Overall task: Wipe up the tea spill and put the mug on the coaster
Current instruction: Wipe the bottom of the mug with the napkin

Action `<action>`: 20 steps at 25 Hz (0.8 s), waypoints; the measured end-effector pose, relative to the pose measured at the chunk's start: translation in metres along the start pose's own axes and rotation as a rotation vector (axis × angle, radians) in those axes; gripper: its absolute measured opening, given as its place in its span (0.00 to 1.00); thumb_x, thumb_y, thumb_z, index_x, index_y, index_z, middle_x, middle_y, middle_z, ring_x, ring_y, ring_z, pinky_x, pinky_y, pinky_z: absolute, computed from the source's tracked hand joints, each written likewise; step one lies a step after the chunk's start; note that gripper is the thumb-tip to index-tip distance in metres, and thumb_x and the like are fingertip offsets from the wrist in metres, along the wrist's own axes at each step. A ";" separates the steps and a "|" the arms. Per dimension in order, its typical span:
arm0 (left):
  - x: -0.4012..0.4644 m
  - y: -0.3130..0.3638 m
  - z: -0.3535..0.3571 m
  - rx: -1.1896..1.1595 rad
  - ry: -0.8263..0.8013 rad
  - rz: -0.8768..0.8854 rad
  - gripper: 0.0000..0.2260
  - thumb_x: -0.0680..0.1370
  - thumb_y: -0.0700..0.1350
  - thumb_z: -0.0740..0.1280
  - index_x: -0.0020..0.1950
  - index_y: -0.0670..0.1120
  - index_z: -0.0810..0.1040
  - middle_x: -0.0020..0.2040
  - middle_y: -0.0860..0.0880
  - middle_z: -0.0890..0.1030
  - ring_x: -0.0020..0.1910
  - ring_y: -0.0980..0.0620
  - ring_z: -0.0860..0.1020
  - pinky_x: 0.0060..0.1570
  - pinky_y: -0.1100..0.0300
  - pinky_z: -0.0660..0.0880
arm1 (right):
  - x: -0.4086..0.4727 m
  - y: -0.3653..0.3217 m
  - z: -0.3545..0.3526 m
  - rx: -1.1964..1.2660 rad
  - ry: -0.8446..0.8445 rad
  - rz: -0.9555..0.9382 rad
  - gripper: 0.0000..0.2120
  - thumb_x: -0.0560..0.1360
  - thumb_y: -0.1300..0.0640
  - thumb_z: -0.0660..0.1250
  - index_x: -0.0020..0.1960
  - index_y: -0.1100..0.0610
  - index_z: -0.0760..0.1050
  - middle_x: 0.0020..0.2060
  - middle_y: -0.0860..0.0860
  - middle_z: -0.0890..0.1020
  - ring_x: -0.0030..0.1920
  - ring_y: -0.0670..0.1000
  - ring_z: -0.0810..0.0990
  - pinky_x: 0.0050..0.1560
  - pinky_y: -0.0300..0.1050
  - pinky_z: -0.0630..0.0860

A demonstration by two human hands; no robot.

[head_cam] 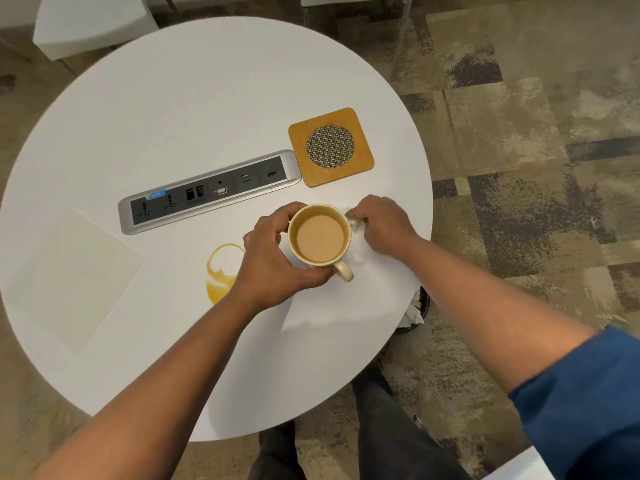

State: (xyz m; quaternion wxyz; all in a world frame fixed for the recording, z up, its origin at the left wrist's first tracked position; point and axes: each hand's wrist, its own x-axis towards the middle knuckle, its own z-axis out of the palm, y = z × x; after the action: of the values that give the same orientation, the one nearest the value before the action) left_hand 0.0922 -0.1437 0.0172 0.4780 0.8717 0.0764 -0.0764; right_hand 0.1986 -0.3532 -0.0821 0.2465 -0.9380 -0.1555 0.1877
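We see the left hand [277, 258] gripping the tea-filled mug [320, 237] beside the tea spill [220, 271]; the right hand [381, 226] pinches a crumpled tissue [356, 225]. The coaster [330, 146] sits beyond, next to the socket panel [207, 190].

Bright, even overhead light, soft shadows under the arms, sharp centre (wide-angle bending at the edges).

Round white table [194, 109] stands on mottled beige-grey carpet [519, 140].
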 end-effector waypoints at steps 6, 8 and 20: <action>0.001 0.004 0.000 -0.014 0.000 -0.002 0.39 0.57 0.64 0.80 0.66 0.64 0.71 0.65 0.62 0.77 0.67 0.51 0.72 0.67 0.39 0.70 | -0.040 0.011 0.003 -0.071 -0.314 -0.070 0.20 0.75 0.68 0.61 0.56 0.49 0.83 0.57 0.50 0.80 0.57 0.54 0.76 0.49 0.43 0.66; 0.001 0.005 -0.001 -0.016 -0.005 -0.005 0.39 0.57 0.64 0.80 0.66 0.64 0.72 0.65 0.62 0.77 0.67 0.51 0.72 0.67 0.40 0.70 | -0.038 0.018 -0.010 -0.081 -0.407 0.009 0.21 0.74 0.69 0.61 0.55 0.47 0.83 0.59 0.49 0.80 0.58 0.53 0.77 0.52 0.42 0.68; -0.001 0.001 -0.002 0.004 -0.007 0.003 0.38 0.58 0.63 0.81 0.66 0.64 0.71 0.63 0.67 0.76 0.66 0.55 0.72 0.68 0.39 0.69 | -0.025 0.030 -0.008 0.100 0.216 0.424 0.27 0.74 0.69 0.60 0.65 0.47 0.78 0.64 0.51 0.79 0.61 0.59 0.78 0.55 0.46 0.73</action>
State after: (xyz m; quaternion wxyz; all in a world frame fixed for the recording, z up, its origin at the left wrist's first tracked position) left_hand 0.0918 -0.1421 0.0191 0.4768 0.8724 0.0733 -0.0789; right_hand 0.1857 -0.3911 -0.0839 0.2631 -0.9509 0.0815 0.1413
